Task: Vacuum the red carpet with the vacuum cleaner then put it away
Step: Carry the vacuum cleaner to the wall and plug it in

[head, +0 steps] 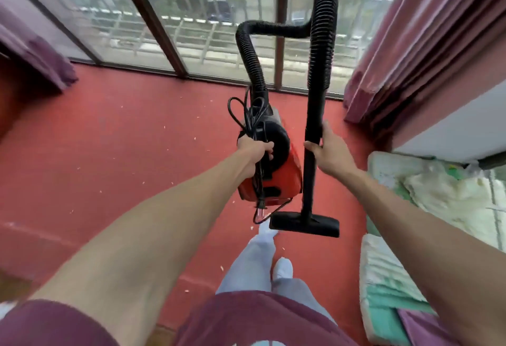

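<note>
Head view: left hand (253,154) is gripping the vacuum cleaner (276,170) with its cord (246,115); right hand (327,151) is clasping the black tube (312,115) beside it.

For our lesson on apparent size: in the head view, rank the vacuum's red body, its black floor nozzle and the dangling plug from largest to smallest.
1. Red body
2. Floor nozzle, clearly smaller in area
3. Plug, by far the smallest

All hang at similar nearness, so the order seems safe.

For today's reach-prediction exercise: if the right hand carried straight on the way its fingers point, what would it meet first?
The right hand already grips the black wand; beyond it, probably the red vacuum body, though depth is unclear.
</note>
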Available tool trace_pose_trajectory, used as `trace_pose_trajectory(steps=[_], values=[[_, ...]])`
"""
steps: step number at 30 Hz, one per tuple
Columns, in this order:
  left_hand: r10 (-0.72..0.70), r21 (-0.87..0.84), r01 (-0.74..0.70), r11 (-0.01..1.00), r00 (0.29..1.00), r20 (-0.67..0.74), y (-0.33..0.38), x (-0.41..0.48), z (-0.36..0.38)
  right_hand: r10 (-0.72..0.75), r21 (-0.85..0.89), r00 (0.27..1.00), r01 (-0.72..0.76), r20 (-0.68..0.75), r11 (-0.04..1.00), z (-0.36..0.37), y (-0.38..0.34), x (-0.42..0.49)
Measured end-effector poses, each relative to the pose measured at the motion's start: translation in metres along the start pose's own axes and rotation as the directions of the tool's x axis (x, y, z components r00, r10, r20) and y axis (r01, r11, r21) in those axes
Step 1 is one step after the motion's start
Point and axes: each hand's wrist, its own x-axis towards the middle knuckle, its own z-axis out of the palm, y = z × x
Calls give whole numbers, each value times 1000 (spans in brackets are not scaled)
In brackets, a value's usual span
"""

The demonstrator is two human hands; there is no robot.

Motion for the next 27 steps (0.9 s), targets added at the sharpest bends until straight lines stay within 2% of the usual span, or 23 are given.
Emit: trace_pose_trajectory(steps=[5,11,18,24,27], values=[[-13,-151,-12,989,987,-161,-18,-55,-88,-174,-28,969,182,176,983,34,-67,-14],[-55,-284,-46,958,939,-340,-51,-109,-191,-350,-50,872,389,342,920,100,-156,-29],[-148,-453,-99,886,866,-478,-112,-156,-315,-451,-42,730,547,514,836,215,-258,-73],[-251,-613,-146,776,821,-513,-168,-183,-427,-492,-66,597,675,633,735,326,-347,-124],[-286,-658,-161,736,807,-516,-190,-187,-485,-485,-74,555,705,676,705,380,-385,-143]])
